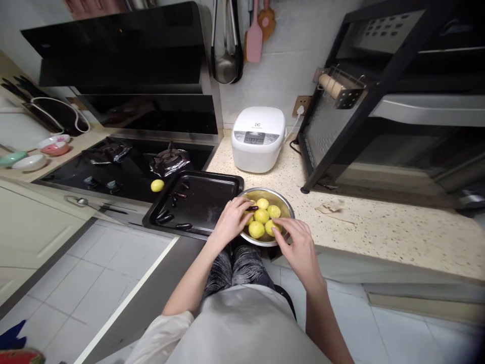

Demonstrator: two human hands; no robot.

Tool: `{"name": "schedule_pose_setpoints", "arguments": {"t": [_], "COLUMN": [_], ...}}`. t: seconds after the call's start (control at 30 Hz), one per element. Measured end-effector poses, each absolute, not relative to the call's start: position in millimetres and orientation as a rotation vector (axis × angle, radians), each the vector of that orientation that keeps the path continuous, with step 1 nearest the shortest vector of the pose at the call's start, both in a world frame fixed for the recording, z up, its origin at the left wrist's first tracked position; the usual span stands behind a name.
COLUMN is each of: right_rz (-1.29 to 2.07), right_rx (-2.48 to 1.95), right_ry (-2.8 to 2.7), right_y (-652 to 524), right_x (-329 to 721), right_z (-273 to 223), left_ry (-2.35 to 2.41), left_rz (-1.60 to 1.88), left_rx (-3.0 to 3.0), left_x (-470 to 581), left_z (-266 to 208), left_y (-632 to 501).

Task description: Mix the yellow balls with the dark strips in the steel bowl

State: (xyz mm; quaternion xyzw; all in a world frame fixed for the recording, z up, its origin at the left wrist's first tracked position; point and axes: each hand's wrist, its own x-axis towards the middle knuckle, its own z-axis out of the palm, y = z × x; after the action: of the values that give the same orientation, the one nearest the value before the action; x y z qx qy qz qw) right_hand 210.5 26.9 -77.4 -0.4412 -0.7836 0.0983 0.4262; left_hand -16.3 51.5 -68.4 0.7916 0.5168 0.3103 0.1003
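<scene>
- The person's left hand [232, 218] is reaching over the steel bowl [291, 203], its fingertips pinching a small dark purple piece [252, 208] just above the yellow rounds.
- The right hand [300, 243] is coming in over the bowl's other side, its thumb and fingers curving close together and touching a yellow round [272, 227]; from here I cannot tell whether it is gripping it.
- Several more yellow rounds [261, 216] are sitting together in the bowl, right in front of the person.
- A black baking tray [204, 194] is lying just left of the bowl, and small dark pieces [165, 219] like the pinched one are resting along its left side and near edge.
- One lone yellow round [157, 185] is sitting on the black stovetop [131, 174], just beyond the tray's left edge.
- The white rice cooker [258, 144] is standing on the speckled counter [382, 222] behind the bowl, its plug sitting in the wall socket [302, 107].
- Ladles [226, 68] and a pink spatula [255, 38] are hanging on the wall above, while bowls [30, 163] are standing at the far left.
</scene>
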Motion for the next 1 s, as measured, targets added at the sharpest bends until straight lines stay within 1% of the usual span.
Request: {"name": "schedule_pose_setpoints", "arguments": {"t": [0.13,0.2,0.33,0.43,0.6,0.8,0.9,1.0], "right_rz": [0.216,0.216,0.252,0.26,0.242,0.253,0.264,0.288], "right_rx": [-1.092,-1.077,-1.063,-1.054,-1.034,-1.058,-1.078,-1.089], "right_ry": [-1.959,-1.958,-1.961,-1.975,-1.986,-1.963,-1.956,-1.956], "right_y": [29,30,31,30,28,28,27,25], "right_x": [213,213,207,203,202,205,204,203], "right_z": [-80,-82,-86,-87,-85,-82,-81,-79], "left_ry": [1.689,1.849,2.286,2.469,2.372,2.167,2.045,1.873], "left_rz": [0.988,0.953,0.622,0.37,0.173,0.096,0.173,0.355], "left_rx": [2.264,2.189,1.991,1.882,1.867,1.904,1.985,2.157], "left_x": [-38,-60,-114,-146,-167,-179,-172,-147], "left_z": [-64,-62,-60,-58,-56,-53,-46,-35], "left_y": [31,17,-10,-21,-12,9,16,25]}}
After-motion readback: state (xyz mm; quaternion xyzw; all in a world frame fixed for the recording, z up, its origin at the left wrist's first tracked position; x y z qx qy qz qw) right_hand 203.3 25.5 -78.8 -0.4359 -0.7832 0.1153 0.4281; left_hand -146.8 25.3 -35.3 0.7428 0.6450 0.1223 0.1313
